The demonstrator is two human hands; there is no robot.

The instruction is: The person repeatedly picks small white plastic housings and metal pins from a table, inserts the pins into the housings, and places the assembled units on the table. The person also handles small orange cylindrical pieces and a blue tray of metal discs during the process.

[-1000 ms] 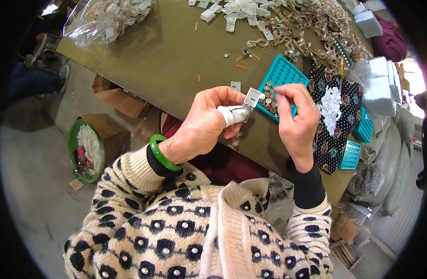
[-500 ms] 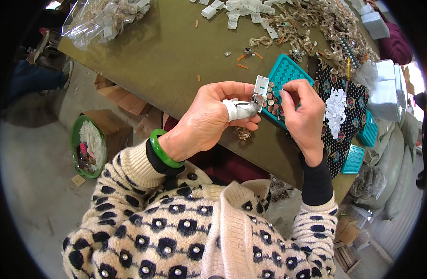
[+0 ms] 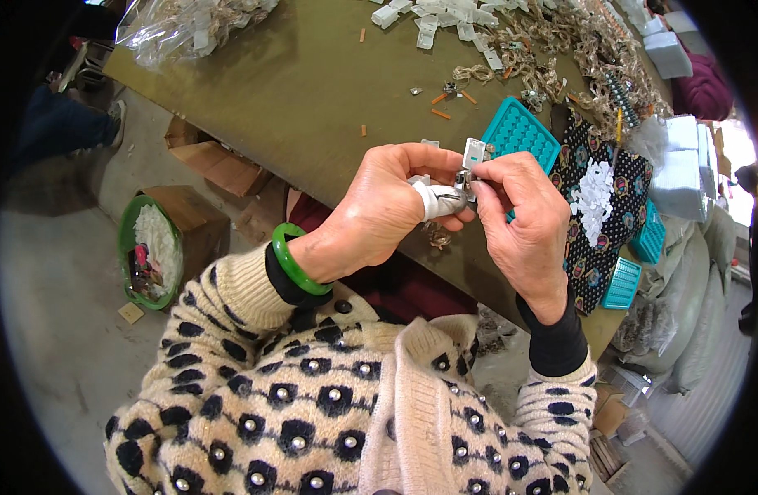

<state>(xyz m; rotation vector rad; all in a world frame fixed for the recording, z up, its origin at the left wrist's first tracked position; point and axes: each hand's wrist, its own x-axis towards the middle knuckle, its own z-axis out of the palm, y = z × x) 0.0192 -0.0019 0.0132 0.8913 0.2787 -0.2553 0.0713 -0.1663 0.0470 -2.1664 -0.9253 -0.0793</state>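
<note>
Hands (image 3: 523,214) meet at white case (image 3: 474,152) near table edge (image 3: 237,142).

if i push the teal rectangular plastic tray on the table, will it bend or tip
The teal rectangular plastic tray is probably stiff, as its edges look straight. Tipping seems unlikely: it lies flat on the olive tabletop. Weight is less certain: the right hand hides part of it.

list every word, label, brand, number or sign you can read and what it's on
None: no text can be read in this view.
Black patterned cloth: shows printed motifs; any lettering is too small to read.
Small white case: any marking is too small to tell.
</note>
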